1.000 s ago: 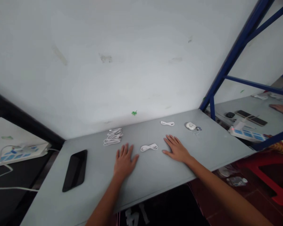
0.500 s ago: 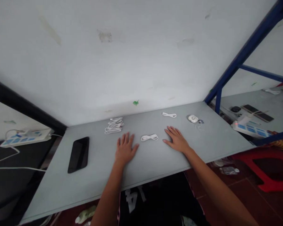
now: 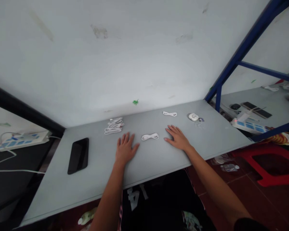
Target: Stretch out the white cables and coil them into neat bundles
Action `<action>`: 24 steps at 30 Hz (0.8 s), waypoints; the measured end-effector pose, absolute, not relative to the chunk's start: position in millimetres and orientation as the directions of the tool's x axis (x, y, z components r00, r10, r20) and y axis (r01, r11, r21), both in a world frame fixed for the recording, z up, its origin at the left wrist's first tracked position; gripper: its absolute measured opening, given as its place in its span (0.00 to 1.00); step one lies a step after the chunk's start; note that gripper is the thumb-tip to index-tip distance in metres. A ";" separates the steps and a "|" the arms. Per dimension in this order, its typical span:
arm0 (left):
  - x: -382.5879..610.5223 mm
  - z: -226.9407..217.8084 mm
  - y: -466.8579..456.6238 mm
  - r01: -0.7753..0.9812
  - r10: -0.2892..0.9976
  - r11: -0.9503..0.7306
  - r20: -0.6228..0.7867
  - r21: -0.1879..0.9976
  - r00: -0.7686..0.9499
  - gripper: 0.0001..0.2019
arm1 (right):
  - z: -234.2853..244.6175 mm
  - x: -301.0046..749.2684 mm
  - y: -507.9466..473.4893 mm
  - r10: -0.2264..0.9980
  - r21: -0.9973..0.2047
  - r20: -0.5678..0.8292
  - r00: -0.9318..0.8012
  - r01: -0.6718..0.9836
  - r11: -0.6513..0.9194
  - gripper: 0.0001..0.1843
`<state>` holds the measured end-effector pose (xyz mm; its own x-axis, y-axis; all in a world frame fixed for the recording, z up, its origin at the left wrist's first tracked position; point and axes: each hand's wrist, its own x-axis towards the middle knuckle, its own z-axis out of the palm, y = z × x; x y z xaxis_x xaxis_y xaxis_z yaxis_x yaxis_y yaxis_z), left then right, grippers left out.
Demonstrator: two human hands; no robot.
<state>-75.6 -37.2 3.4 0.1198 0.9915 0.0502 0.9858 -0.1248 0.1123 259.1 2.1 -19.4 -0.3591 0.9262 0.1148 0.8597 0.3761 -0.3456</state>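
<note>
My left hand (image 3: 125, 149) lies flat on the grey tabletop (image 3: 96, 173), fingers spread and holding nothing. Flat on the same surface, my right hand (image 3: 177, 138) also has its fingers apart and is empty. Between the two hands rests a coiled white cable (image 3: 150, 137), touched by neither. Just beyond my left fingertips is a group of coiled white cables (image 3: 114, 126) lying together. Another small white cable coil (image 3: 170, 114) sits farther back, above my right hand. To the right of it is a white earbud case (image 3: 193, 116) with a beaded charm.
A black phone (image 3: 78, 156) lies on the table's left part. White power strips (image 3: 24, 140) are beyond both ends of the table. Blue metal bars (image 3: 240, 54) rise at the right, with a red stool (image 3: 257, 165) below. The wall (image 3: 139, 64) closes off the back.
The camera view has shifted slightly, so everything appears a little to the left and higher. Both hands stay flat in the same places on the table.
</note>
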 end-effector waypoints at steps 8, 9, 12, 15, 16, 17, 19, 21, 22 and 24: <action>-76.5 2.6 -36.7 0.985 0.991 -0.124 0.060 0.115 0.118 0.32 | -19.8 258.9 2.9 0.927 -0.359 0.120 -0.354 0.856 0.373 0.38; -76.8 2.1 -36.6 0.985 0.991 -0.125 0.062 0.117 0.119 0.32 | -19.9 258.9 2.9 0.927 -0.360 0.123 -0.354 0.855 0.374 0.38; -77.3 1.1 -36.2 0.985 0.991 -0.124 0.059 0.121 0.117 0.32 | -20.3 258.9 3.0 0.927 -0.363 0.126 -0.354 0.853 0.375 0.38; -77.1 2.1 -35.9 0.985 0.992 -0.124 0.053 0.119 0.119 0.32 | -21.0 258.8 3.4 0.927 -0.365 0.129 -0.353 0.852 0.375 0.38; -76.8 2.7 -35.9 0.985 0.992 -0.124 0.053 0.118 0.118 0.32 | -21.1 258.8 3.5 0.927 -0.364 0.129 -0.353 0.852 0.376 0.38; -76.6 3.4 -35.9 0.985 0.992 -0.123 0.052 0.117 0.118 0.31 | -21.1 258.8 3.5 0.927 -0.363 0.128 -0.353 0.853 0.375 0.38; -76.2 4.5 -35.9 0.986 0.992 -0.119 0.046 0.117 0.114 0.31 | -20.5 258.7 3.4 0.927 -0.361 0.127 -0.354 0.854 0.375 0.38; -76.1 4.7 -36.0 0.986 0.993 -0.117 0.046 0.116 0.112 0.32 | -19.6 258.5 2.9 0.926 -0.360 0.127 -0.355 0.854 0.377 0.38; -76.2 4.4 -36.0 0.986 0.992 -0.118 0.049 0.116 0.113 0.32 | -19.2 258.5 2.7 0.926 -0.359 0.128 -0.356 0.853 0.377 0.37; -76.5 3.4 -36.1 0.986 0.992 -0.121 0.059 0.116 0.115 0.32 | -18.7 258.4 2.3 0.926 -0.359 0.133 -0.355 0.853 0.378 0.37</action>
<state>-76.5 -36.1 3.4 0.1145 0.9916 0.0593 0.9858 -0.1208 0.1165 258.4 2.3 -18.7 -0.3546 0.9256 0.1327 0.8532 0.3783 -0.3590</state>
